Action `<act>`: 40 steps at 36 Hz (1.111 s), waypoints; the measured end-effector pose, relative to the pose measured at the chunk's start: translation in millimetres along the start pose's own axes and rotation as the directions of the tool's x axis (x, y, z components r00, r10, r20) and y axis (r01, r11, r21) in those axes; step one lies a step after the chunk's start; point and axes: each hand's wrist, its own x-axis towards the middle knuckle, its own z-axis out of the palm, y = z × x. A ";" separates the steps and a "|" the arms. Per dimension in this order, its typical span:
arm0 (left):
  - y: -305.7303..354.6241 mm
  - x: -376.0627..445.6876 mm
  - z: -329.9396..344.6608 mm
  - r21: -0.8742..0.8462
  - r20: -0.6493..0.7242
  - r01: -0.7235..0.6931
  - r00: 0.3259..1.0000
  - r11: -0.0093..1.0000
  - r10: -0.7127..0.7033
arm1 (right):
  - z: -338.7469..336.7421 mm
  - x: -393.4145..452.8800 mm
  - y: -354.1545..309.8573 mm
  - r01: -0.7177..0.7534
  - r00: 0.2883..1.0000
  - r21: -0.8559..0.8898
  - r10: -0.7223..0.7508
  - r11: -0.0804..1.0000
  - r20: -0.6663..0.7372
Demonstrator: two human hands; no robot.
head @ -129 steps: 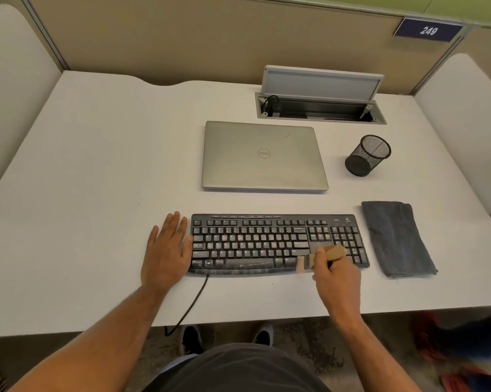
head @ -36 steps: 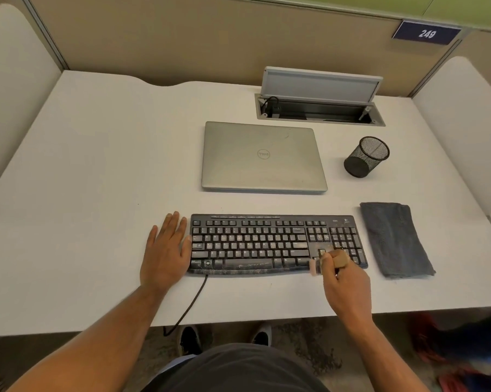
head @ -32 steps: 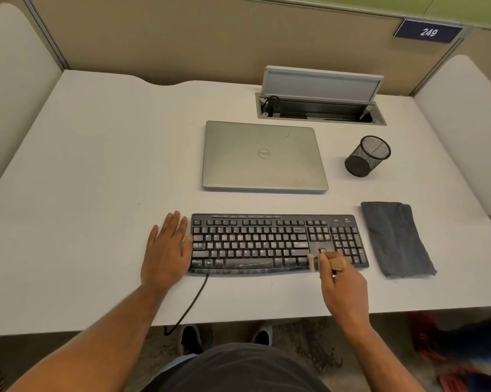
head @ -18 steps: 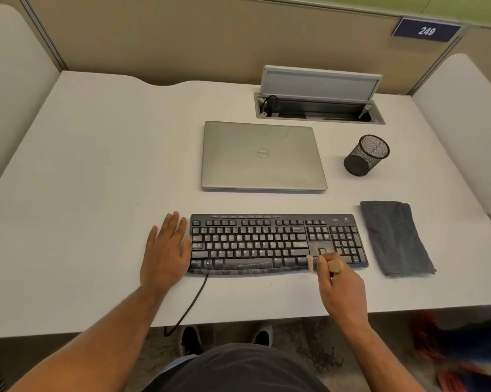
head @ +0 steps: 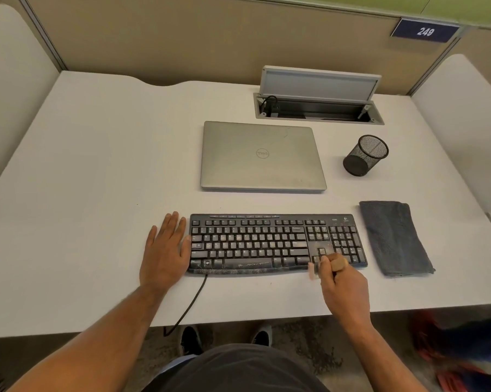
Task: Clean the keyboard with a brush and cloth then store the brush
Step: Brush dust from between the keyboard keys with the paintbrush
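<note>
A dusty black keyboard (head: pixel 267 241) lies near the desk's front edge, its cable running off the front. My right hand (head: pixel 343 287) grips a small wooden-handled brush (head: pixel 339 263); its pale bristles sit blurred at the keyboard's front edge below the arrow keys. My left hand (head: pixel 165 250) lies flat on the desk, fingers straight, its thumb side against the keyboard's left end. A folded dark grey cloth (head: pixel 394 237) lies just right of the keyboard. A black mesh pen cup (head: pixel 366 155) stands behind the cloth.
A shut silver laptop (head: pixel 262 157) lies behind the keyboard. An open cable hatch (head: pixel 319 107) with its lid up sits at the back of the white desk (head: pixel 83 179). Partition walls enclose three sides. Feet and floor show under the front edge.
The brush has shifted right along the keyboard's front edge since the oldest frame and keeps making small strokes there. My left hand has not moved.
</note>
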 end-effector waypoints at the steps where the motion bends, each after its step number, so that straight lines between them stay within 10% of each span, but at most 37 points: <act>1: 0.1 0.1 -0.3 -0.001 0.002 0.000 1.000 1.000 0.000 | -0.8 1.0 -1.3 0.009 1.000 0.009 -0.008 1.000 -0.025; 40: 1.0 -0.4 -1.7 0.015 0.002 -0.004 1.000 1.000 0.004 | 12.6 -14.0 -25.6 -0.128 0.990 0.251 0.139 0.960 -0.025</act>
